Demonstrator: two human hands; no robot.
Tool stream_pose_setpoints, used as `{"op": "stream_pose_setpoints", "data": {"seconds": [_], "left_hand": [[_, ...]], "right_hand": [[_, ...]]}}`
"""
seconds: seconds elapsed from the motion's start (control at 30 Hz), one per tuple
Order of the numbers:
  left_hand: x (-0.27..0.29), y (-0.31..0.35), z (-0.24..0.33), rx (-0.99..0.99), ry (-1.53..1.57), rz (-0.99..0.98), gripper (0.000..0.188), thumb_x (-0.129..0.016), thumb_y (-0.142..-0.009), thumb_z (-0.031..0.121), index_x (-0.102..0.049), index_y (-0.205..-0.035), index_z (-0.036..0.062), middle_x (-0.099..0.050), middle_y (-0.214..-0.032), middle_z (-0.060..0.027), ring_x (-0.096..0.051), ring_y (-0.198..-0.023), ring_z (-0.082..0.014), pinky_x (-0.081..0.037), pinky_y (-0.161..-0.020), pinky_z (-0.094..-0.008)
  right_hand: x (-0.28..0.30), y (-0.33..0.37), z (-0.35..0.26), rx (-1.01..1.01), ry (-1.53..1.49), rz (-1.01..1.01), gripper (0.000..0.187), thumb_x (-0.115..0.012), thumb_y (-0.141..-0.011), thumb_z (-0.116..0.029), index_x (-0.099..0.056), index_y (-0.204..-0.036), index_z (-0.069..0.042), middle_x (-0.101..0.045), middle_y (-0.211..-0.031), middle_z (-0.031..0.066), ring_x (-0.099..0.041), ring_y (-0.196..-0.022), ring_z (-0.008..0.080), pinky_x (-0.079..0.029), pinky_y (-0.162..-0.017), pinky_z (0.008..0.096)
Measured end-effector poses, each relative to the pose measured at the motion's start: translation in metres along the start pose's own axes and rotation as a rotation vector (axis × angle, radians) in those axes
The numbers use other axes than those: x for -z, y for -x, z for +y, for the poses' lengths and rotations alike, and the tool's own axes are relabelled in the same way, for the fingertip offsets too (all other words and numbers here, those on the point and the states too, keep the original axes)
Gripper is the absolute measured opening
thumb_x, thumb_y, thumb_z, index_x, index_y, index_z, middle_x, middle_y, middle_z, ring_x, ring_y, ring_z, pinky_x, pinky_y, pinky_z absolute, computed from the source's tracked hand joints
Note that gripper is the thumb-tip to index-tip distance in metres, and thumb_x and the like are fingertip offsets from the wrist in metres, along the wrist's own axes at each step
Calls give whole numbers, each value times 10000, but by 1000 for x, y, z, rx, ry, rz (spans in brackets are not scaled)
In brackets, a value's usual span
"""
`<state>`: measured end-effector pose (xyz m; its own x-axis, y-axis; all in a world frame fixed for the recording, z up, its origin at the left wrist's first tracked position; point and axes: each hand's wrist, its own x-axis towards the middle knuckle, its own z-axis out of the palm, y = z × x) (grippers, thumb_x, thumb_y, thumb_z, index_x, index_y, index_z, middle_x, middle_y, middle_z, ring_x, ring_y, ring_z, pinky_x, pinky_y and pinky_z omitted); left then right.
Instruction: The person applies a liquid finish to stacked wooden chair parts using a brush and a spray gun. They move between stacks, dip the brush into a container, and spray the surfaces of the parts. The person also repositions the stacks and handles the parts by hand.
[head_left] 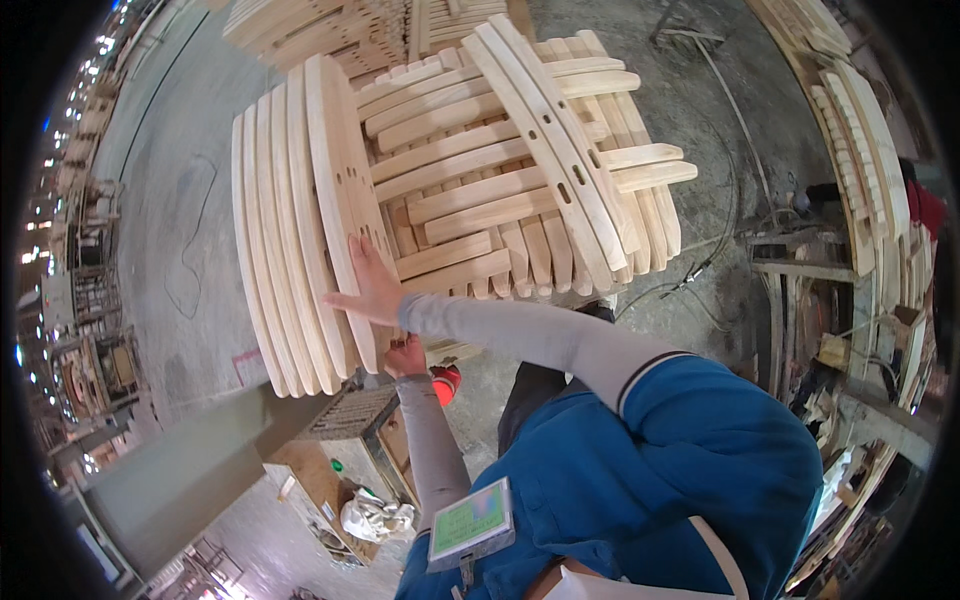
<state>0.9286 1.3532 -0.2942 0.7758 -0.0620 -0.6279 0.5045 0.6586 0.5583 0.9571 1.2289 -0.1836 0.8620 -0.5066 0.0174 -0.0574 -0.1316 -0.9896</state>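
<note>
Several curved pale wooden slats [285, 230] stand side by side at the left of a stack. The rightmost of them, a wider slotted slat [340, 170], leans beside the rest. My right hand [370, 285] lies on this slotted slat's face with thumb and fingers spread. Lower down, my left hand [405, 357] has its fingers curled at the slat's near end, and part of its grip is hidden. Shorter wooden pieces [460, 170] lie crosswise to the right. Two more slotted slats [550, 150] rest across them.
More stacked wood [310, 35] stands behind. A grey beam [190, 480] and a wooden cabinet [350, 450] with a white cloth bundle [378, 517] are at lower left. A workbench [810, 268] with wood stands at right. Cables [690, 280] lie on the concrete floor.
</note>
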Motion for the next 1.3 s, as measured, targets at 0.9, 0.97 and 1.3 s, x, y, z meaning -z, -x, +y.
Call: {"op": "stream_pose_setpoints", "data": {"seconds": [0.9, 0.97, 1.3], "left_hand": [[-177, 30, 15, 203, -906, -612, 440, -590, -763, 313, -487, -1077, 22, -573, -939, -99, -582, -822, -189, -497, -702, -310], [-187, 33, 10, 214, -924, -617, 436, -587, -764, 306, -485, -1077, 20, -573, -934, -97, -582, -824, -187, -499, -700, -309], [-192, 78, -11, 3, -912, -633, 578, -598, -730, 144, -298, -1215, 54, -471, -1056, -131, -514, -918, -213, -462, -753, -314]], "right_hand": [[77, -14, 87, -607, 91, 57, 613, -339, -847, -525, -561, -955, 36, -580, -953, 248, -556, -921, 354, -416, -816, 393], [79, -23, 91, -621, 112, 168, 637, -370, -817, -559, -569, -944, 32, -578, -949, 260, -552, -920, 377, -418, -814, 403], [120, 20, 83, -712, -586, 102, 698, -576, -706, -572, -586, -942, 84, -610, -898, 185, -611, -755, 226, -484, -656, 305]]}}
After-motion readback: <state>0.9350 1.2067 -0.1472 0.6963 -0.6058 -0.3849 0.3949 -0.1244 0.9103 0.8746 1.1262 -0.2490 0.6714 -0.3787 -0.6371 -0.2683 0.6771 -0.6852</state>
